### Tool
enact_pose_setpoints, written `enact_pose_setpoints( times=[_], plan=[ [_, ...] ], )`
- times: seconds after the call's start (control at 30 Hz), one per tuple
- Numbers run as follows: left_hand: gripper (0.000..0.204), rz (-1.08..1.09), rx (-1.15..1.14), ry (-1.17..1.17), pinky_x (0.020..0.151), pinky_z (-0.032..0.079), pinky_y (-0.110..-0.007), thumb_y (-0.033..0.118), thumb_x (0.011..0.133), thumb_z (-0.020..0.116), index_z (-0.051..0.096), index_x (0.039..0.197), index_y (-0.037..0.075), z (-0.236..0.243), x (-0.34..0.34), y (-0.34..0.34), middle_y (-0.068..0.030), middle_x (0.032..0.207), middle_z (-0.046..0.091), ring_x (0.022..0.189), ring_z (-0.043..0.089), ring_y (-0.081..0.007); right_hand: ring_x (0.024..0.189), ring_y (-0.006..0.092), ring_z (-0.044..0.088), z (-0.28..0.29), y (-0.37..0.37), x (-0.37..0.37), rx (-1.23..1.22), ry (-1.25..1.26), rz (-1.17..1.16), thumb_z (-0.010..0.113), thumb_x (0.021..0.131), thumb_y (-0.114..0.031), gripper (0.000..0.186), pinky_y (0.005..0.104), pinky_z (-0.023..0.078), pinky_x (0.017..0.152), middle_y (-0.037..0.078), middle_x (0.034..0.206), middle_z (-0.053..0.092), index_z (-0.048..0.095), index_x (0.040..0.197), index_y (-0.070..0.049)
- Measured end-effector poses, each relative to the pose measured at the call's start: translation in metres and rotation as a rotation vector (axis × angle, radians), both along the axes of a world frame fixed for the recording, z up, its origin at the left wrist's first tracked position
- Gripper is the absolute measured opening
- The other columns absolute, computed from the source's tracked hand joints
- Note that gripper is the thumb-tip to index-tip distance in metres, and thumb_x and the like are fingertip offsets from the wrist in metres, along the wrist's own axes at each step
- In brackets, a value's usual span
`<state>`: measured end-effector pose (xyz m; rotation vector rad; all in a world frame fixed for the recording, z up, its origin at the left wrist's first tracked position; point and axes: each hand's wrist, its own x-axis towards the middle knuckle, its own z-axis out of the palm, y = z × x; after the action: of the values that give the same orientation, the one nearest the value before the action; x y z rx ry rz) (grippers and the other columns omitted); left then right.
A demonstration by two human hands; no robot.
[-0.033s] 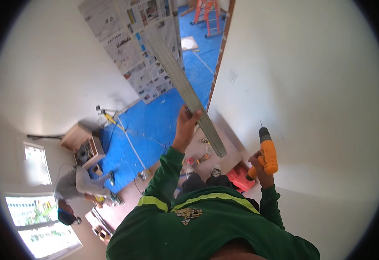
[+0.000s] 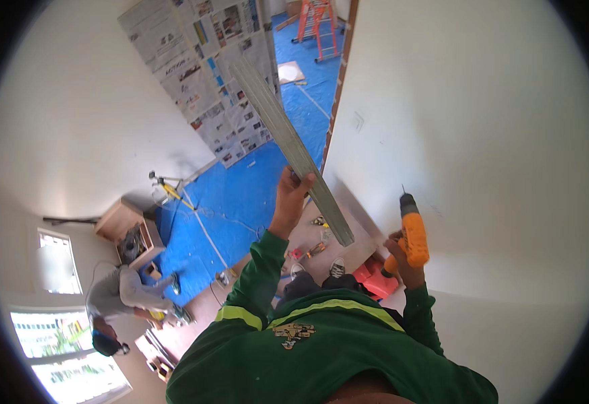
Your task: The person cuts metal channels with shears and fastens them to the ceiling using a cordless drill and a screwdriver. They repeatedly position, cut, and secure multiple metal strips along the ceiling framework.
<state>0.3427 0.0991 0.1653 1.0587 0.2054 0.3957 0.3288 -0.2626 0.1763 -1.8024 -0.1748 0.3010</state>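
Note:
My left hand [image 2: 293, 193] is raised and closed around a long grey metal strip [image 2: 278, 121]. The strip runs from near my feet up and away toward the newspaper-covered panel. My right hand [image 2: 402, 261] grips an orange power drill [image 2: 413, 232]. Its bit points up, close to the white wall [image 2: 490, 135] on my right. Both sleeves are green with yellow reflective bands. My shoes [image 2: 337, 267] show below the strip.
Blue sheeting [image 2: 254, 195] covers the floor. A red tool case [image 2: 373, 279] and small hand tools lie by my feet. Another person in grey [image 2: 123, 291] crouches at the left near a wooden box [image 2: 129, 232] and a yellow tripod [image 2: 168, 188]. An orange ladder [image 2: 318, 23] stands far off.

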Motion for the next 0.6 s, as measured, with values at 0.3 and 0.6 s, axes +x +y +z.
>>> enact_pose_setpoints(
  times=[0.3,0.6],
  plan=[
    [0.039,-0.229,0.070,-0.131,0.092,0.057,-0.036,0.017,0.108,0.074,0.054,0.139,0.004,0.053,0.021,-0.065,-0.0050,0.119,0.067,0.108,0.066,-0.0157,0.105,0.0163,0.070,0.035,0.029,-0.010,0.205,-0.097,-0.170,0.084,0.099,-0.017,0.043,0.0350,0.057,0.092,0.007,0.122,0.072,0.065,0.134,-0.001],
    [0.047,-0.271,0.233,-0.486,0.106,0.050,-0.035,0.014,0.110,0.070,0.051,0.152,0.005,0.169,0.040,-0.052,-0.0048,0.133,0.066,0.122,0.061,-0.0146,0.107,0.0182,0.072,0.051,-0.005,-0.021,-0.022,-0.446,-0.299,0.079,0.100,-0.013,0.049,0.0350,0.059,0.093,0.008,0.122,0.073,0.060,0.144,-0.001]
  ],
)
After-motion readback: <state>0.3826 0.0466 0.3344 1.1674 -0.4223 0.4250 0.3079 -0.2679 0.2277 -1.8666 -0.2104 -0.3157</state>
